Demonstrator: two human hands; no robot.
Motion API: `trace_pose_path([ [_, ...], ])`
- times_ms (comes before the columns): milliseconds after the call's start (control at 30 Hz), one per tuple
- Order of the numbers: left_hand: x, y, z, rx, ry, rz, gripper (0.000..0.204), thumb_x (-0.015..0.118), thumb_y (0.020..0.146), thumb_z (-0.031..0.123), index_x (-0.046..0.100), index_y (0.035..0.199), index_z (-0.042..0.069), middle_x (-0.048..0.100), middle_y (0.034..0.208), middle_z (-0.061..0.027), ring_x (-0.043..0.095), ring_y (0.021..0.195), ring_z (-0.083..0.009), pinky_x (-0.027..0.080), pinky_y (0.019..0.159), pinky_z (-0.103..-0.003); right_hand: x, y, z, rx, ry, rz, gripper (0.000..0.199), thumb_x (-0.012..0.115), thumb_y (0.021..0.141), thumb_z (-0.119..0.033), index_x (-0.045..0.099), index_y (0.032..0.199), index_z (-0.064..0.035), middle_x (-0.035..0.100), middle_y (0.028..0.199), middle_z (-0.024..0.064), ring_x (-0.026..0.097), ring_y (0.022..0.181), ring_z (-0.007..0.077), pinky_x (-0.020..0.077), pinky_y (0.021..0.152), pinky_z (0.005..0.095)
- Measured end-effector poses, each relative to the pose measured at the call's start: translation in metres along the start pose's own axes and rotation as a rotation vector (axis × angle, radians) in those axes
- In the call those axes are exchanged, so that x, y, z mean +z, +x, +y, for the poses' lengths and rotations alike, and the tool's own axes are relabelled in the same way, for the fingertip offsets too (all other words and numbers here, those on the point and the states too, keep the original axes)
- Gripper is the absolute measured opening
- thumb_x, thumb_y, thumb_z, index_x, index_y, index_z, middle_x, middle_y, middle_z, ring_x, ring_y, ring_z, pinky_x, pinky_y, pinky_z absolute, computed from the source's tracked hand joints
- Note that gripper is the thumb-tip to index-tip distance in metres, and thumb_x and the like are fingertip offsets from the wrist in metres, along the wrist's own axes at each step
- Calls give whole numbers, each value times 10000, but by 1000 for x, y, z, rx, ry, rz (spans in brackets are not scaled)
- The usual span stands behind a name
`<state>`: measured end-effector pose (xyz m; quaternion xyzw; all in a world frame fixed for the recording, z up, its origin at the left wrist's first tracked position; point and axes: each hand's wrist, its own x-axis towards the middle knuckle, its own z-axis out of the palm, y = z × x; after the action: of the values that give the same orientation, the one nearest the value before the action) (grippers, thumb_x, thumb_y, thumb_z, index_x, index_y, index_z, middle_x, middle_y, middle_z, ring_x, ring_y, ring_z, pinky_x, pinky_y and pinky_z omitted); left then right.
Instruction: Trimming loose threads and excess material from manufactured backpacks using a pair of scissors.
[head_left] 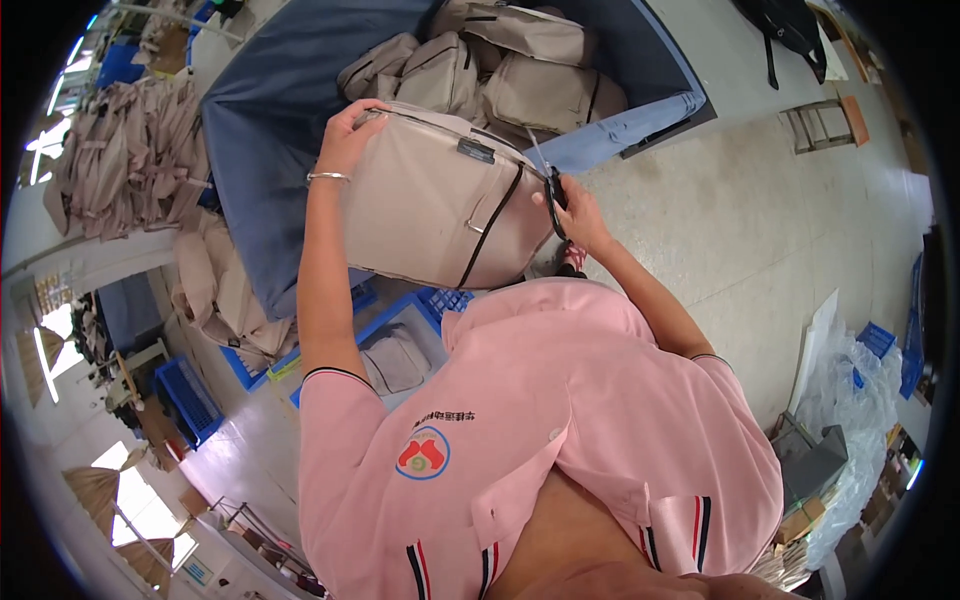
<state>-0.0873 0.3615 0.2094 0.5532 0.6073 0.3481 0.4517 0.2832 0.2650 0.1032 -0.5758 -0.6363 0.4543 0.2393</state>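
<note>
A beige bag (415,205) with a black strip across one end and a small dark label is held up in front of me. My left hand (352,140), a bracelet at its wrist, is closed on the bag's far left corner. In my right hand (580,218) is a pair of scissors (557,200) with black handles. Their blades point away from me, close along the bag's right edge. Whether the blades touch the bag, I cannot tell. Just beyond the bag, several similar beige bags (540,92) lie piled in a large blue fabric-lined bin (262,130).
Beige pieces (130,160) hang in a thick bunch at far left. Blue crates (190,400) stand on the floor at left, and a beige bag (395,360) lies low beside me. To the right are a small stool (825,125) and clear plastic sheeting (865,400).
</note>
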Motion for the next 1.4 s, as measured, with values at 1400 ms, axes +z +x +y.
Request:
trace_pose_path([
  [1400,-1,38,-41,-33,-161,-158,195,692,864,106,696,1056,71,638,866,74,534,775,-1,422,741,-166,-19,77,-29,-302,-412,-253,590,622,805,-633,559,850,-48,617,734,160,616,706,388,470,610,461],
])
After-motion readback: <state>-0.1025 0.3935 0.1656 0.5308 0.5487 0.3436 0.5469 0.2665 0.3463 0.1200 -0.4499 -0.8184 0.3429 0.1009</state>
